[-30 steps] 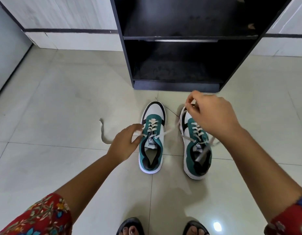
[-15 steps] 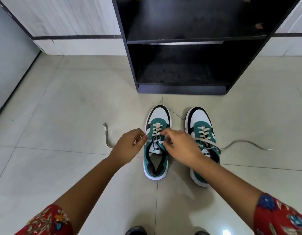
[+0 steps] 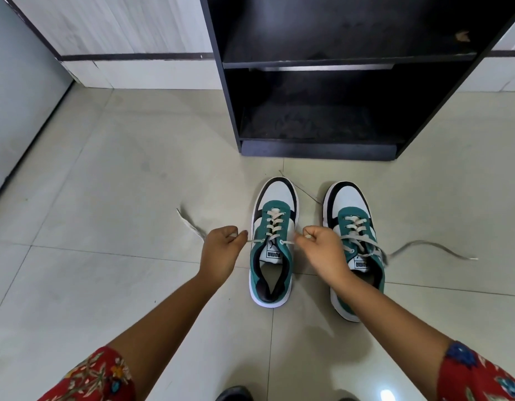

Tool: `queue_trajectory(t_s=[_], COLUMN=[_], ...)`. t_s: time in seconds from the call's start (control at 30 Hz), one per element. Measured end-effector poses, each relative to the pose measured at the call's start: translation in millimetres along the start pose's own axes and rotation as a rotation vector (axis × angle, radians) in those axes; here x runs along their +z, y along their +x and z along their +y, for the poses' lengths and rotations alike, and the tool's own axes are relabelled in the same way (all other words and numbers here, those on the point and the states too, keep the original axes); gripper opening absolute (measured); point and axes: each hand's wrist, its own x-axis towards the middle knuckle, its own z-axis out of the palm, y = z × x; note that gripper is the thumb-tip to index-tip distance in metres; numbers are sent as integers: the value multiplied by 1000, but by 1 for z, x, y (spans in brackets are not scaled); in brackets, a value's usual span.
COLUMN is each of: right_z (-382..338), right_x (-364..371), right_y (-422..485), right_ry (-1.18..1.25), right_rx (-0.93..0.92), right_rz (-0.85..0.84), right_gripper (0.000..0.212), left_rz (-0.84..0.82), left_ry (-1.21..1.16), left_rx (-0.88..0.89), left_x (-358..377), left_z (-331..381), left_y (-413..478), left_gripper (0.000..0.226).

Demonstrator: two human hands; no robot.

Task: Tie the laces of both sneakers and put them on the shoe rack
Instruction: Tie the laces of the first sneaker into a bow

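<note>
Two green, white and black sneakers stand side by side on the tiled floor, toes toward the rack. My left hand [image 3: 221, 251] pinches the left lace end of the left sneaker [image 3: 275, 241], and its loose tail [image 3: 189, 224] trails off to the left. My right hand [image 3: 322, 250] pinches the same shoe's right lace end. Both ends are pulled taut sideways from the top eyelets. The right sneaker [image 3: 353, 244] is untied, and one of its laces [image 3: 429, 246] lies stretched out on the floor to the right. My right wrist covers part of that shoe.
A black shoe rack [image 3: 317, 151] stands just beyond the sneakers, with its lower shelves [image 3: 314, 123] bare and dusty. A grey wall runs along the left. Dark sandal toes [image 3: 234, 393] show at the bottom edge. Open tiled floor lies to the left and right.
My right hand left the right sneaker's lace, came over to the left sneaker and took its right lace end. Both hands have now drawn the two ends apart.
</note>
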Motion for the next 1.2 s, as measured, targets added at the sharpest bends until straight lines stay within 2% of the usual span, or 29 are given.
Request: queue_trajectory(t_s=[0.1, 0.27, 0.4, 0.5, 0.57, 0.6, 0.67, 0.73, 0.77, 0.8, 0.87, 0.93, 0.97, 1.03, 1.13, 1.2], right_z=[-2, 1, 3, 3, -1, -2, -11, -26, -30, -33, -35, -25, -18, -9, -12, -22], right_x=[-5, -9, -10, -9, -14, -17, -30, -44, -49, -52, -45, -29, -21, -9, 1, 4], right_y=[-1, 2, 2, 2, 1, 1, 1, -4, -8, -12, -22, -30, -32, -34, -26, -20], right_ry=[-267, -549, -651, -701, -753, -822, -928, -796, -713, -630, -503, -566, -617, -535, 39, 395], right_rx=[-170, -314, -344, -327, -311, -317, -325, -336, -325, -278, -77, 66, 77, 48, 127, 280], right_rz=[-1, -59, -57, -52, -51, -36, 62, 227, 251, 202, -76, -352, -404, -331, -111, -82], right_gripper=[53, 53, 50, 36, 26, 24, 37, 32, 28, 29, 39, 44, 44, 40, 32, 17], left_rz=[14, 0, 8, 5, 7, 45, 192, 313, 309, 259, 115, 31, 10, 0, 50, 34], left_ry=[-12, 80, 124, 165, 293, 381, 474, 376, 311, 244, 155, 145, 137, 80, -87, -253], left_rx=[2, 73, 94, 84, 107, 135, 183, 161, 132, 90, -24, -64, -57, -32, -82, -177], left_x=[-1, -5, -8, -6, -6, -6, -9, -11, -11, -10, -2, 4, 7, 12, 15, 16], left_z=[-5, -7, -13, -14, -14, -16, -20, -18, -17, -14, -10, -8, -7, -3, 13, 26], left_y=[-1, 1, 3, 4, 3, 1, -5, -17, -23, -28, -35, -36, -37, -37, -37, -36], left_gripper=[51, 50, 48, 46, 42, 38, 39, 47, 46, 44, 41, 39, 37, 33, 26, 21])
